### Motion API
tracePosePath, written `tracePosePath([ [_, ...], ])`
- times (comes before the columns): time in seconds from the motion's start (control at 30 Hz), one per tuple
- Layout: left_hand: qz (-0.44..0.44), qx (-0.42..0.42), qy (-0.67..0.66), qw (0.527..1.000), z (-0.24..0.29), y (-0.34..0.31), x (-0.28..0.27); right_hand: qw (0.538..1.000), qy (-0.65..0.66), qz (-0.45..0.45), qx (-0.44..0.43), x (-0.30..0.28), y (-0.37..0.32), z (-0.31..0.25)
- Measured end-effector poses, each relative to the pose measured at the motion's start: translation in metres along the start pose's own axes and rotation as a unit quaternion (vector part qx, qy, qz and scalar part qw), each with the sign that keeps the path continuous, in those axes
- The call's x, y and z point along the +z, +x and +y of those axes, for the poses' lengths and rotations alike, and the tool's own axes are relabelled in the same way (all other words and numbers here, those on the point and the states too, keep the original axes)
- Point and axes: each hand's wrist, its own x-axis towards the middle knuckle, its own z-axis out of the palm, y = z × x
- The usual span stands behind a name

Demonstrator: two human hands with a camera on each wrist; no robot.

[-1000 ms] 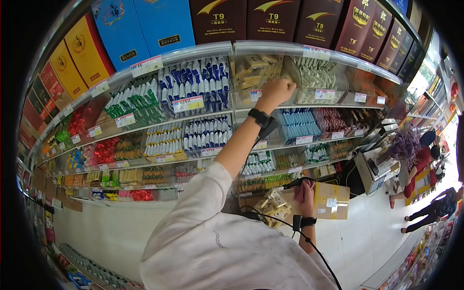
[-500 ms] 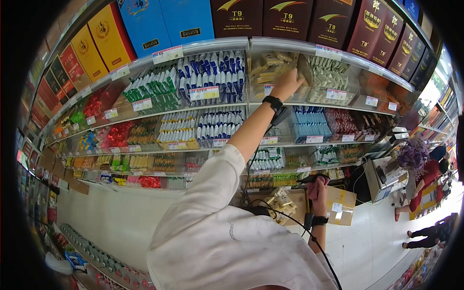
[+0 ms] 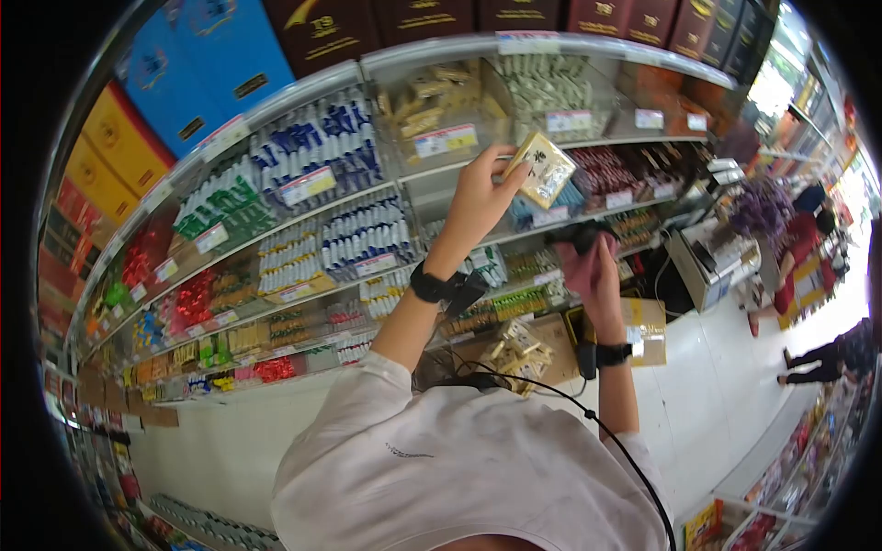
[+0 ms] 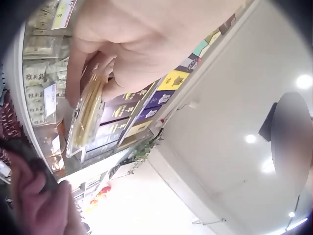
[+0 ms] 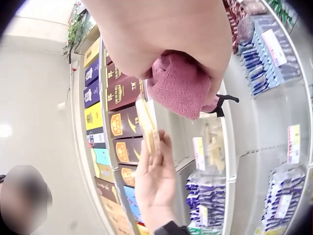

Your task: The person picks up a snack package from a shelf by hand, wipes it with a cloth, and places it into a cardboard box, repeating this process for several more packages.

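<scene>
My left hand [image 3: 484, 188] pinches a flat, square, cream-gold packet [image 3: 544, 170] with dark lettering, thumb on one face. It holds the packet up in front of the shelves, just below the top-shelf bin of similar packets [image 3: 427, 101]. In the left wrist view the packet [image 4: 88, 115] shows edge-on in its clear wrapper. My right hand [image 3: 604, 289] grips a bunched pink cloth [image 5: 178, 88], lower and to the right of the packet. A black item [image 3: 579, 237] sticks out beside the cloth; its kind is unclear.
Clear bins of wrapped snacks fill the shelves, with boxed bottles [image 3: 423, 23] above. An open carton with gold packets [image 3: 519, 354] stands below my hands. A cable [image 3: 551, 390] crosses my front. At right are a counter device [image 3: 717, 257] and people.
My left hand has come out of the top-shelf bin, down toward me, and now holds the packet. The right hand has risen with the pink cloth. The head view has shifted.
</scene>
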Motion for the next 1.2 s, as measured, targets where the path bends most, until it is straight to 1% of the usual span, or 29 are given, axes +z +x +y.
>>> tracePosePath([
  [0.03,-0.030,-0.019,-0.058,0.998,-0.004,-0.010,0.006,0.998,0.030,-0.046,0.018,-0.006,0.009,0.003],
  [0.07,-0.054,-0.045,-0.024,0.997,0.005,-0.022,0.012,0.997,0.044,-0.068,0.015,0.047,-0.012,-0.018],
  [0.1,-0.070,-0.044,-0.007,0.997,0.004,-0.031,0.020,0.992,0.069,-0.106,0.016,0.044,-0.011,-0.016],
  [0.17,-0.097,-0.039,0.029,0.994,0.002,-0.046,0.031,0.998,-0.058,-0.014,-0.004,0.056,-0.018,-0.016],
  [0.2,-0.090,-0.058,0.024,0.994,0.011,-0.053,0.031,0.998,-0.060,-0.005,-0.018,0.068,-0.022,-0.018],
  [0.27,-0.024,0.076,0.098,0.992,0.037,-0.061,0.018,0.997,-0.071,0.007,-0.012,0.065,-0.034,-0.022],
  [0.3,0.016,0.146,0.137,0.980,0.054,-0.059,0.008,0.997,-0.079,0.005,-0.011,0.062,-0.034,-0.023],
  [0.33,-0.049,0.126,0.076,0.988,0.080,-0.065,-0.004,0.997,-0.066,0.017,-0.027,0.053,-0.031,-0.017],
  [0.37,-0.114,0.103,0.013,0.988,0.108,-0.075,-0.014,0.997,-0.063,0.030,-0.022,0.049,-0.034,-0.017],
  [0.43,-0.184,0.184,-0.071,0.963,0.145,-0.089,-0.024,0.997,-0.061,0.057,-0.006,0.048,-0.044,-0.020],
  [0.47,-0.217,0.227,-0.116,0.942,0.156,-0.094,-0.026,0.991,-0.062,0.115,0.030,0.053,-0.051,-0.024],
  [0.5,-0.243,0.261,-0.159,0.921,0.161,-0.098,-0.025,0.991,-0.062,0.120,0.023,0.061,-0.055,-0.026],
  [0.57,-0.269,0.303,-0.218,0.888,0.164,-0.104,-0.020,0.993,-0.076,0.090,0.023,0.043,-0.058,-0.023],
  [0.6,-0.275,0.315,-0.238,0.877,0.163,-0.106,-0.017,0.992,-0.073,0.099,0.009,0.036,-0.059,-0.019],
  [0.67,-0.273,0.330,-0.259,0.866,0.163,-0.112,-0.014,0.991,-0.092,0.095,0.011,0.031,-0.060,-0.020],
  [0.73,-0.268,0.329,-0.271,0.864,0.157,-0.111,-0.015,0.989,-0.110,0.100,0.006,0.025,-0.063,-0.016],
  [0.77,-0.264,0.326,-0.273,0.866,0.154,-0.112,-0.016,0.986,-0.117,0.114,0.025,0.027,-0.066,-0.018],
  [0.9,-0.260,0.308,-0.280,0.871,0.138,-0.117,-0.027,0.976,-0.181,0.122,-0.012,0.024,-0.060,-0.008],
  [1.0,-0.259,0.298,-0.280,0.875,0.128,-0.116,-0.032,0.978,-0.177,0.107,-0.003,0.027,-0.067,-0.006],
  [1.07,-0.251,0.285,-0.265,0.886,0.116,-0.115,-0.031,0.987,-0.128,0.098,0.028,0.022,-0.065,-0.008],
  [1.1,-0.249,0.273,-0.252,0.894,0.111,-0.109,-0.033,0.987,-0.107,0.109,0.047,0.042,-0.066,-0.014],
  [1.13,-0.245,0.246,-0.230,0.909,0.105,-0.104,-0.037,0.992,-0.092,0.081,0.032,0.042,-0.064,-0.015],
  [1.17,-0.227,0.195,-0.168,0.939,0.100,-0.097,-0.041,0.995,-0.077,0.051,0.019,0.039,-0.061,-0.013],
  [1.2,-0.213,0.141,-0.102,0.961,0.095,-0.089,-0.044,0.998,-0.047,0.047,-0.004,0.042,-0.057,-0.010],
])
